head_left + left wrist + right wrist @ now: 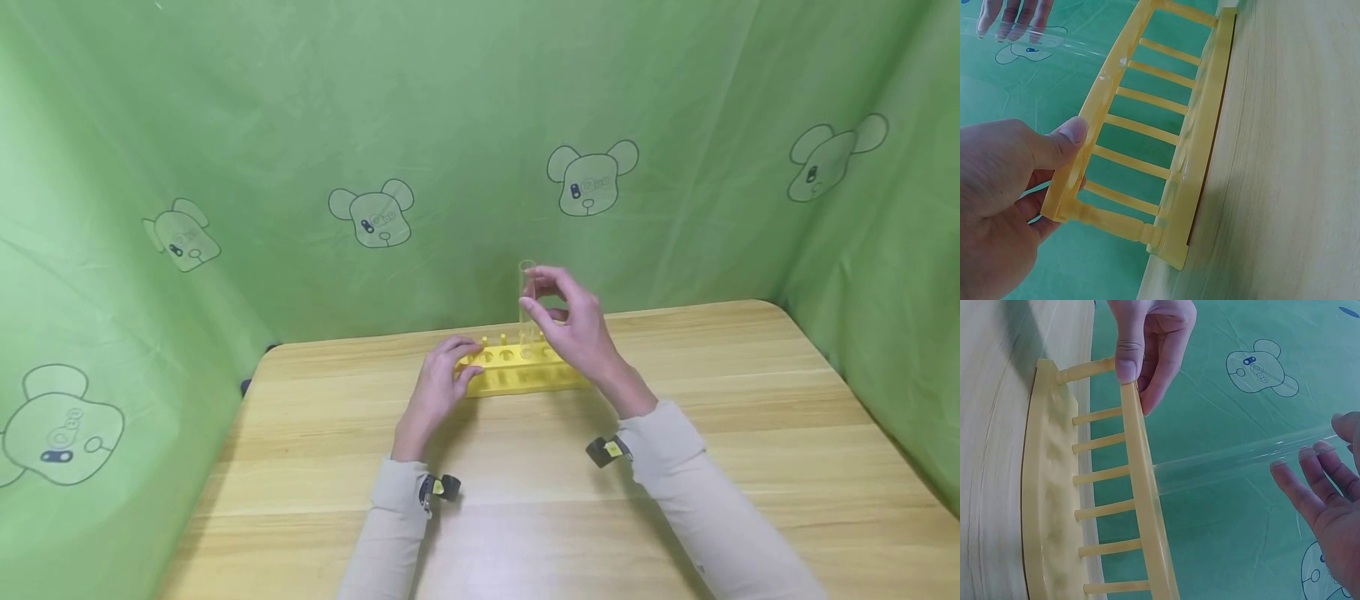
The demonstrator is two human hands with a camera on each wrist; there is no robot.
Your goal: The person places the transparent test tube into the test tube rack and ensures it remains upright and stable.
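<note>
A clear test tube (1229, 459) stands upright over the yellow test tube rack (517, 385), its lower end at a hole in the rack's top bar. My right hand (581, 329) pinches the tube near its open upper end between thumb and fingers. At the rack's left end, my left hand (437, 385) grips the top bar, with the thumb (1072, 131) on the near edge and the fingers reaching behind. Thin pegs join the rack's top bar to its base, which sits on the table. Part of the rack's right end is hidden behind my right hand.
The wood-grain table (510, 475) has its far edge close behind the rack. Green curtain (465, 108) with printed bear heads hangs at the back and both sides. Each wrist carries a small black camera (600, 452) on a strap.
</note>
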